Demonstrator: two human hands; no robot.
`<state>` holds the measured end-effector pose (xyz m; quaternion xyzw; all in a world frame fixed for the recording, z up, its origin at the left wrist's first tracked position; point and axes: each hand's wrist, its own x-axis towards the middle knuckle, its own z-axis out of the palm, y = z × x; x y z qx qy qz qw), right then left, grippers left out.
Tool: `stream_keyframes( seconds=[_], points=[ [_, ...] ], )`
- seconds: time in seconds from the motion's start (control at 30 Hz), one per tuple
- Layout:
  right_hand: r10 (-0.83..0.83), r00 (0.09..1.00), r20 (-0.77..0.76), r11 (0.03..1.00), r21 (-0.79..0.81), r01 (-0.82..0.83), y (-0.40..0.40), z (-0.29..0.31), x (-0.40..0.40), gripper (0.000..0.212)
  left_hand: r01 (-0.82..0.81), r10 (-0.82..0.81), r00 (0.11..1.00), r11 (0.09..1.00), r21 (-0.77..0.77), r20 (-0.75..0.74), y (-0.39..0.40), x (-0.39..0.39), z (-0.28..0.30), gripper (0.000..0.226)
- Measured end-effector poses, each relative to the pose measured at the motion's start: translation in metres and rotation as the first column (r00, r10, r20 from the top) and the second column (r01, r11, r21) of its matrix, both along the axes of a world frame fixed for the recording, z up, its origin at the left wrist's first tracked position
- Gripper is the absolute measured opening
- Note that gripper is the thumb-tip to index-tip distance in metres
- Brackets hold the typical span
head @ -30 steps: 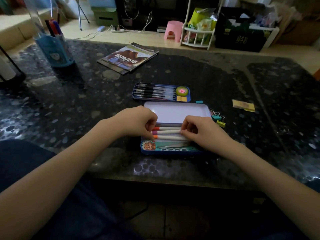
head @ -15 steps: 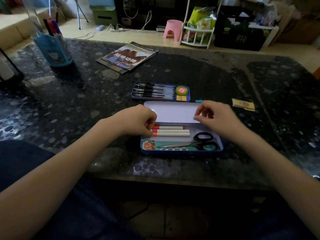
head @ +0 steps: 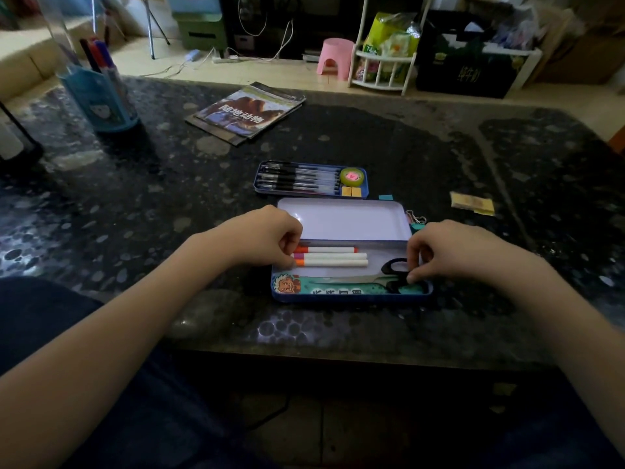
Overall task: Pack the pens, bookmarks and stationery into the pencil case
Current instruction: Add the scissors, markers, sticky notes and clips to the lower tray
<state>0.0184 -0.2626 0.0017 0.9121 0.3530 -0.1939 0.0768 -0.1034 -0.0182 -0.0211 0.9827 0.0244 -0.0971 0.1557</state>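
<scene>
head | pencil case (head: 351, 294) open near desk's (head: 439, 147) front edge | left hand (head: 260, 236) fingers curled on three markers (head: 333, 256) at case's left end | right hand (head: 456, 252) pinching scissors (head: 394, 275) handle at right end

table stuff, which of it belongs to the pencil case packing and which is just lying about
Job in hand:
- pencil case
- white markers
- scissors
- tray of black pens
- binder clips
- yellow paper slip
- left hand, right hand

Lying about:
- book
- blue pen holder
- pink stool
- white rack
</scene>
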Motion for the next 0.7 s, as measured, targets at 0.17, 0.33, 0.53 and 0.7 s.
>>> stream_keyframes(
  seconds=[0.17, 0.33, 0.53, 0.7],
  points=[
    [-0.017, 0.994, -0.108, 0.999, 0.036, 0.021, -0.001, 0.001, 0.004, 0.012, 0.013, -0.013, 1.000, 1.000, 0.000, -0.012, -0.001, 0.001, 0.002, 0.027],
    [-0.087, 0.971, -0.225, 0.905, 0.389, 0.171, -0.013, 0.007, 0.028, 0.004, 0.019, -0.019, 1.000, 1.000, -0.005, -0.015, -0.001, 0.001, 0.003, 0.025],
    [-0.481, 0.861, 0.169, 0.812, 0.457, 0.364, -0.034, -0.033, 0.089, 0.045, 0.014, -0.015, 1.000, 1.000, -0.013, -0.028, 0.001, -0.001, 0.005, 0.023],
    [-0.503, 0.838, 0.210, 0.845, 0.323, 0.426, -0.041, -0.059, 0.097, 0.044, 0.011, -0.012, 0.999, 1.000, -0.020, -0.033, 0.001, 0.000, 0.005, 0.024]
  ],
)
